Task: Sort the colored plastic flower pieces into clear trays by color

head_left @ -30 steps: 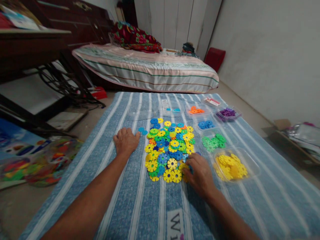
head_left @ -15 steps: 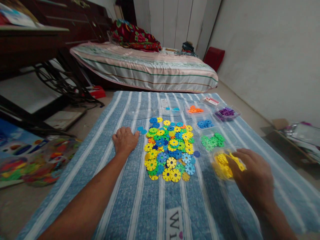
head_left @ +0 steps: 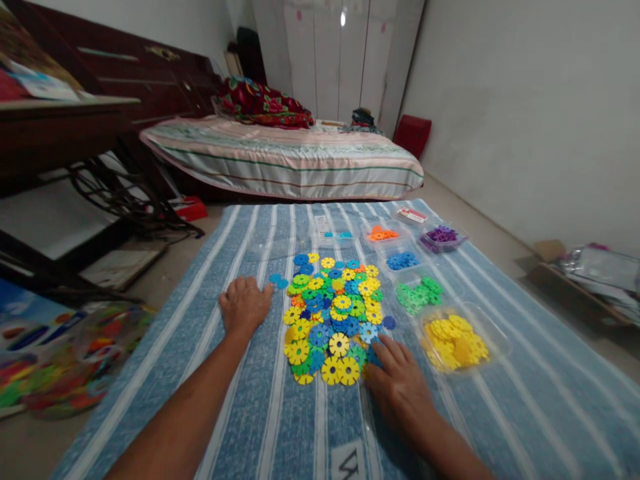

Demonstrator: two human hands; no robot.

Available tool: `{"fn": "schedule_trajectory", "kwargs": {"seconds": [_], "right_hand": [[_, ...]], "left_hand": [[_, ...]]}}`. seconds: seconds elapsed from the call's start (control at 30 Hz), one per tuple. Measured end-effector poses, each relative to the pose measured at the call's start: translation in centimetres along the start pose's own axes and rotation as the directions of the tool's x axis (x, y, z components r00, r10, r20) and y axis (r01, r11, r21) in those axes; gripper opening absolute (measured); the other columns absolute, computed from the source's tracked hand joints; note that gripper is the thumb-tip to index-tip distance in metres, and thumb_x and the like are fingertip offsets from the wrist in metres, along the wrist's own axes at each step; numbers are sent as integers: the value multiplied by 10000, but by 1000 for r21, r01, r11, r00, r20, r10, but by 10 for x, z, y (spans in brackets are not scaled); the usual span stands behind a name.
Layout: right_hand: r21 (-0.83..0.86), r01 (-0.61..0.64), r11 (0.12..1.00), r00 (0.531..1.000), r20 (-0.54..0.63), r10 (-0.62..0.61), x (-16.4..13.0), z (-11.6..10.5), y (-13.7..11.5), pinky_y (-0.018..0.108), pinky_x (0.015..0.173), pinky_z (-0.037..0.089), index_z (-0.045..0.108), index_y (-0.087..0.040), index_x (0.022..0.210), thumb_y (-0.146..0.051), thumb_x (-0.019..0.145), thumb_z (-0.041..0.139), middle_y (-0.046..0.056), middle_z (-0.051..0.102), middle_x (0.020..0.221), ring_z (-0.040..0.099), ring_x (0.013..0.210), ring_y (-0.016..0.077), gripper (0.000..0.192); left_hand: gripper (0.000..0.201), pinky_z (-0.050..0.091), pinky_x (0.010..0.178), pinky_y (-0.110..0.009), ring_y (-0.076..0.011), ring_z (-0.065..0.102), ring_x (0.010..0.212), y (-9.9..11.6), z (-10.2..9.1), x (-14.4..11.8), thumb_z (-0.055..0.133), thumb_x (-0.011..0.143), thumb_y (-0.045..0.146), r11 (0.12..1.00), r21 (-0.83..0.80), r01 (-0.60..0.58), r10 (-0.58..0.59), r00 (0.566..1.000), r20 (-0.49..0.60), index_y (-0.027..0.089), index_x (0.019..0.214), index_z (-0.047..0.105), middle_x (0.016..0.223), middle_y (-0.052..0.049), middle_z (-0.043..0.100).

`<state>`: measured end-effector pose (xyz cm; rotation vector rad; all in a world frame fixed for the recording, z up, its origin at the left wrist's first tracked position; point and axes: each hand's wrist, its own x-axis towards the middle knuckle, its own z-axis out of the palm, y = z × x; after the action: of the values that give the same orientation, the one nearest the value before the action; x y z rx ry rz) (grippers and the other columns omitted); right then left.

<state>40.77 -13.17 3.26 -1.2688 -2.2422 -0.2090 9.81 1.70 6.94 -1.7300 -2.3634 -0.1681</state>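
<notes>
Discs [head_left: 333, 313] lie heaped on the mat [head_left: 500, 413]; right hand [head_left: 400, 383] touches their edge, fingers loose, left hand [head_left: 244, 305] flat, holding nothing.

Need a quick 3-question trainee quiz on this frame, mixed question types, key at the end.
1. True or false: the right hand rests at the near right edge of the mixed pile.
2. Which tray sits nearest the right hand? A) purple tray B) yellow tray C) orange tray
3. Fill in: the left hand lies flat on the striped ____, left of the pile.

Key: 1 true; 2 B; 3 cloth.
</notes>
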Motion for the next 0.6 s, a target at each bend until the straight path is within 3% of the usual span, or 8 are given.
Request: {"fn": "schedule_trajectory", "kwargs": {"seconds": [0.13, 0.3, 0.47, 0.6], "right_hand": [[9, 49, 999, 999, -2, -49, -1, 9, 4, 466, 1006, 406, 651, -200, 947, -123, 861, 579, 98, 642, 1131, 475, 1236, 282, 135], [50, 107, 993, 990, -94, -102, 7, 4, 1, 444, 983, 438, 629, -185, 924, -40, 848, 481, 92, 662, 1095, 521, 1173, 252, 221], [103, 100, 990, 982, -170, -82, 19, -14, 0, 446, 936, 492, 606, -197, 864, -27, 854, 447, 85, 678, 1028, 569, 1127, 240, 232], [55, 57, 997, 975, -217, -44, 26, -43, 18, 449, 951, 494, 607, -196, 891, -48, 872, 481, 85, 680, 1041, 581, 1133, 239, 195]], "left_hand": [[520, 388, 943, -463, -350, 502, 1182, 0, -4, 0, 311, 912, 474, 1000, 1, 7, -7, 1000, 27, 99, 1120, 607, 1193, -211, 605], [506, 386, 952, -465, -354, 502, 1187, -2, -3, 0, 332, 907, 470, 1000, -5, 0, 0, 1000, 10, 103, 1128, 602, 1199, -212, 607], [501, 395, 937, -461, -356, 515, 1175, -2, -2, 0, 336, 910, 475, 1000, -3, -5, 5, 1000, -1, 103, 1111, 604, 1190, -214, 609], [500, 397, 933, -460, -352, 516, 1172, -1, -2, 1, 340, 910, 480, 1000, 1, -4, 4, 1000, 5, 104, 1107, 604, 1192, -210, 610]]}}
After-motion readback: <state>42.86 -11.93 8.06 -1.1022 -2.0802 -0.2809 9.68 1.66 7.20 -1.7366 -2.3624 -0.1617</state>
